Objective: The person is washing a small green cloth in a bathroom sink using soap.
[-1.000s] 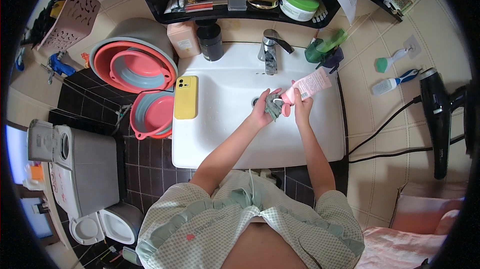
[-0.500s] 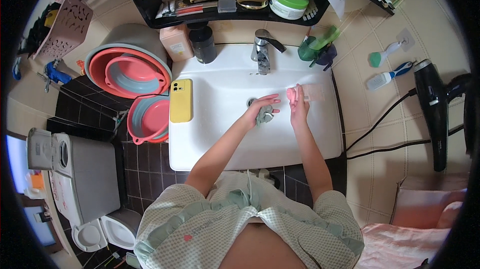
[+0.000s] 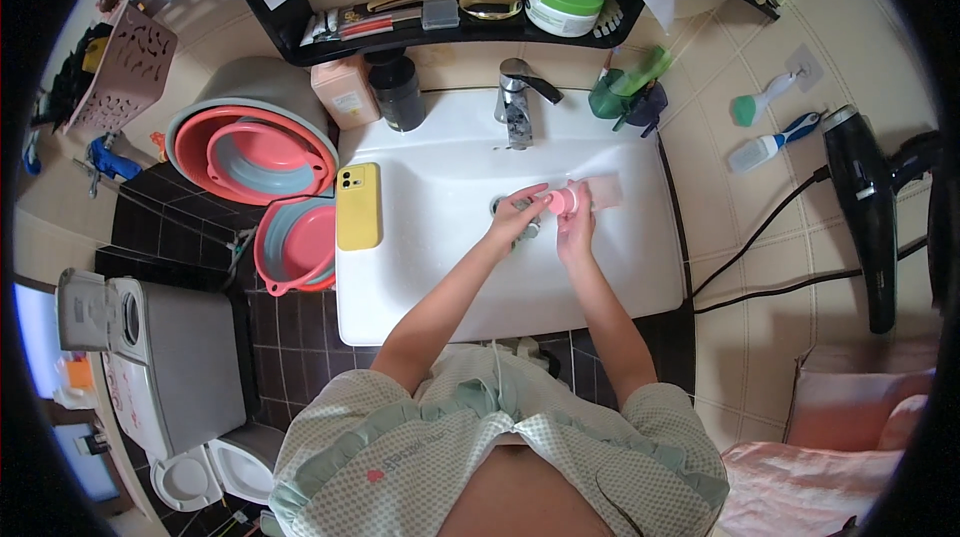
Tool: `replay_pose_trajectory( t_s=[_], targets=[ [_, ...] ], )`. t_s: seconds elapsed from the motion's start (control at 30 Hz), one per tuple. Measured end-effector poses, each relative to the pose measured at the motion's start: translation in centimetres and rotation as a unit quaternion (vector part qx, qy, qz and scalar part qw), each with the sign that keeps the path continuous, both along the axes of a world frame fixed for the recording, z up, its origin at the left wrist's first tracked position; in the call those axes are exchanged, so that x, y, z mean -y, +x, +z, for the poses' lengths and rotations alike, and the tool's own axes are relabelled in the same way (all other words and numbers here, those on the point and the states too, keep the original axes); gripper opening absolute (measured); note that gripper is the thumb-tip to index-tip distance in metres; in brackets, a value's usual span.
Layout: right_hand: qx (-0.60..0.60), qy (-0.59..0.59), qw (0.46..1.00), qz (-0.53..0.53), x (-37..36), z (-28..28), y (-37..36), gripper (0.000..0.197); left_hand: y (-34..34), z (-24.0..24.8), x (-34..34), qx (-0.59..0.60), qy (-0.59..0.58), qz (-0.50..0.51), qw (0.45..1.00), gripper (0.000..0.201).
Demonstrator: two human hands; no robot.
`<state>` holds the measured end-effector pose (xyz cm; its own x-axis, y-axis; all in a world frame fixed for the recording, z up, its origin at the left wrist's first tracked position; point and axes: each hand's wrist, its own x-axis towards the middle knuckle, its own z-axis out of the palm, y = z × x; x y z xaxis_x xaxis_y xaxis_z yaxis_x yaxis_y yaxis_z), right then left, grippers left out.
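Note:
Over the white sink [image 3: 430,282], my right hand [image 3: 576,227] is wrapped round a clear, pale pink bottle [image 3: 606,191] tipped on its side. Its pink cap [image 3: 562,202] points left, toward my other hand. The fingertips of my left hand [image 3: 515,217] reach that cap and seem to touch it. Under the same palm, a small crumpled grey-green thing [image 3: 532,228] with a shiny part is held; most of it is hidden by the fingers.
A chrome faucet [image 3: 516,102] stands behind the hands. On the sink's left edge lies a yellow phone [image 3: 358,205], with a dark pump bottle [image 3: 397,92] behind it. Pink basins [image 3: 290,242] are at the left, a black hair dryer [image 3: 862,217] on the right wall.
My right hand has brought the bottle leftward to my left hand, whose fingers now meet the cap. The grey-green thing has become mostly hidden.

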<state>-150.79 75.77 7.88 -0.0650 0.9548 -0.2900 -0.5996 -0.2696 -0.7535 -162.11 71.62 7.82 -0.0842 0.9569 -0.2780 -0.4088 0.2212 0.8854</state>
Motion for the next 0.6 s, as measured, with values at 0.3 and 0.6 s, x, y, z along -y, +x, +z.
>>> replay_pose_trajectory(
  t_s=[0.3, 0.6],
  targets=[
    [-0.091, -0.051, 0.986, 0.128, 0.3, -0.9, 0.8, 0.032, 1.6, -0.2, -0.4, 0.085, -0.023, -0.001, 0.996, 0.044],
    [0.094, 0.004, 0.996, -0.008, -6.2, 0.2, 4.9, 0.031, 2.5, 0.3, -6.3, 0.005, -0.017, -0.012, 1.0, 0.038]
  ],
)
